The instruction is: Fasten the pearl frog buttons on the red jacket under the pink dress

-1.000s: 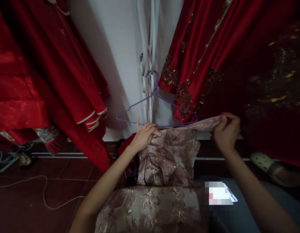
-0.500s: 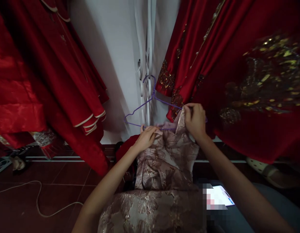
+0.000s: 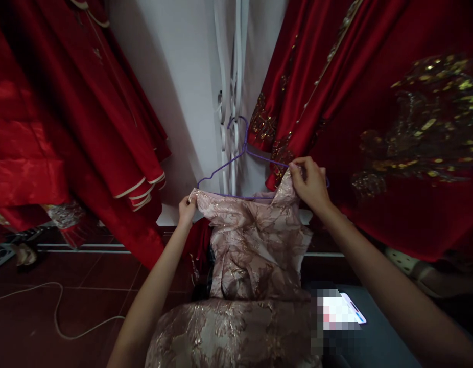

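A pinkish dress [image 3: 255, 240] with a shiny metallic leaf pattern hangs in front of me, its lower part spread toward me. Its top edge lies along the lower bar of a purple wire hanger [image 3: 225, 164], whose hook is up against white metalwork. My left hand [image 3: 187, 207] is closed on the dress's upper left corner, by the hanger's left end. My right hand [image 3: 309, 181] pinches the upper right corner near the hanger's right arm. The hanger's right end is partly hidden behind that hand.
Red garments [image 3: 117, 128] hang at the left, and red garments with gold sequins [image 3: 424, 128] at the right. A lit phone [image 3: 353, 308] lies at lower right, partly pixelated. A white cable [image 3: 58, 317] crosses the tiled floor. Clogs [image 3: 401, 259] and other shoes [image 3: 25, 254] stand lower down.
My left hand has moved left, drawing the dress's top edge out to the hanger's left end. My right hand stays near the right corner, slightly higher.
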The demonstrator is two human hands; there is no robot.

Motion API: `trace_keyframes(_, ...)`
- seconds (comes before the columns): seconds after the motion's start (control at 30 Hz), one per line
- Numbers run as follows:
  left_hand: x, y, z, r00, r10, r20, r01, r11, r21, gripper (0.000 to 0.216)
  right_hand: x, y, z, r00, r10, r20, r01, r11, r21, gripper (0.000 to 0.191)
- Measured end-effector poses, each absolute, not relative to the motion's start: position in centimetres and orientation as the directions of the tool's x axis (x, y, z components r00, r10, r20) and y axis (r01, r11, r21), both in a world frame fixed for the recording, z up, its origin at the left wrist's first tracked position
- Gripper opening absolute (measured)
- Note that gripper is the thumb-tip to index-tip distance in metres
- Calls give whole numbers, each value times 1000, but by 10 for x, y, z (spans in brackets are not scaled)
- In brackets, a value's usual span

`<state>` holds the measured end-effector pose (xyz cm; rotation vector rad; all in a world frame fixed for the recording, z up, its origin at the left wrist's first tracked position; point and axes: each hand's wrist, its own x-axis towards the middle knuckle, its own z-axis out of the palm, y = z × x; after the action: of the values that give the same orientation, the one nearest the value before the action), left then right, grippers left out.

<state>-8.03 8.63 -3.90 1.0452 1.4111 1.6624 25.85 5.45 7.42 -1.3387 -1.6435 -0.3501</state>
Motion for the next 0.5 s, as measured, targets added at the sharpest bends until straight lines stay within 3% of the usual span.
trace_keyframes(0.07, -82, 87, -48, -382, 924, -25, -154, -37, 987, 28, 257, 53, 74, 72, 581, 811, 872, 358, -333, 23)
trace_keyframes(0.17, -79, 85, -56, -363, 926, -102, -215, 24, 976, 35, 258, 53, 73, 78, 567, 820, 869, 364, -335, 24)
trace_keyframes(0.5, -80, 91, -48, -367, 929, 50, -260, -154, 953, 31, 263, 52, 80, 40, 582, 812, 883, 360, -302, 26)
